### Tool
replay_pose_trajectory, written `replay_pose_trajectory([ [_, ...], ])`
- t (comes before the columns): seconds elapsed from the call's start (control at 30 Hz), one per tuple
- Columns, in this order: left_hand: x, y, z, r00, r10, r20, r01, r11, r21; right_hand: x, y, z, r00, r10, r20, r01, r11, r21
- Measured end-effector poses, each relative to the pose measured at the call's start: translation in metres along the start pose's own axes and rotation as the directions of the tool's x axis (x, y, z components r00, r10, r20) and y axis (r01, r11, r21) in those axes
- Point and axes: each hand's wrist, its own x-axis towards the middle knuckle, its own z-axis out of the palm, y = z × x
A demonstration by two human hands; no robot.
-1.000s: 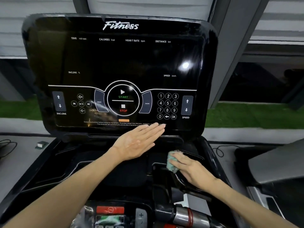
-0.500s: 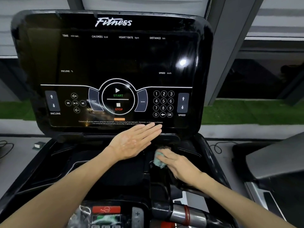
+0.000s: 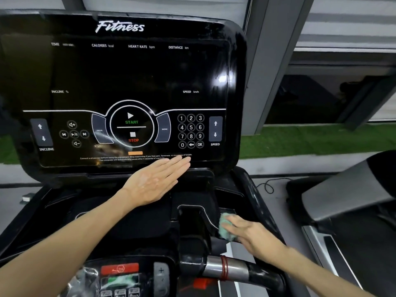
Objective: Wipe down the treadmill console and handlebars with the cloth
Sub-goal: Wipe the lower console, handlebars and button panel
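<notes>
Green turf (image 3: 310, 140) and grey window frames run behind the black treadmill console (image 3: 128, 71), screen dark, "Fitness" across the top. Left grip (image 3: 154, 183) is wide open, fingers straight and together, holding nothing, fingertips right at the console's bottom edge under the number pad. Right grip (image 3: 246, 234) is down on the side tray (image 3: 231, 211), fingers lightly bent over a bunched green cloth (image 3: 225, 227), pressing it to the black plastic. That cloth sits under its fingertips, just beside the deep pocket (image 3: 192, 224) lying between the two grips. Nearer the body than the right grip: the handlebar (image 3: 227, 270), chrome-banded with red rings. Beyond it, a neighbouring machine (image 3: 347, 189).
</notes>
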Motion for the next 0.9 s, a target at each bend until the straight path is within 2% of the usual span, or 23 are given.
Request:
replay_pose_trajectory([
  [0.17,0.0,0.0,0.002,1.0,-0.004,-0.001,0.004,1.0,-0.01,-0.042,0.023,-0.014,0.995,0.052,0.084,-0.045,0.995,-0.088],
  [0.23,-0.001,0.0,0.004,1.0,-0.01,0.002,0.01,1.0,-0.022,-0.033,0.016,-0.005,0.999,0.037,0.028,-0.033,0.992,-0.122],
  [0.37,-0.001,-0.001,0.003,1.0,-0.006,0.008,0.006,1.0,-0.028,0.016,-0.02,0.004,0.988,-0.09,-0.125,0.078,0.992,-0.094],
  [0.5,0.0,-0.001,0.002,1.0,0.003,0.023,-0.002,1.0,-0.031,0.007,-0.013,0.011,0.989,-0.048,-0.139,0.038,0.997,-0.074],
  [0.63,0.0,0.0,0.002,1.0,-0.002,0.023,0.003,1.0,-0.028,-0.056,0.028,0.008,0.996,0.042,-0.074,-0.046,0.997,-0.056],
  [0.7,0.001,0.0,0.001,1.0,-0.003,0.024,0.003,1.0,-0.024,-0.072,0.032,-0.001,0.995,0.093,-0.045,-0.097,0.99,-0.099],
  [0.9,0.001,0.001,0.001,0.999,-0.017,0.04,0.018,0.999,-0.03,-0.034,0.011,0.005,0.994,0.068,-0.088,-0.073,0.996,-0.048],
])
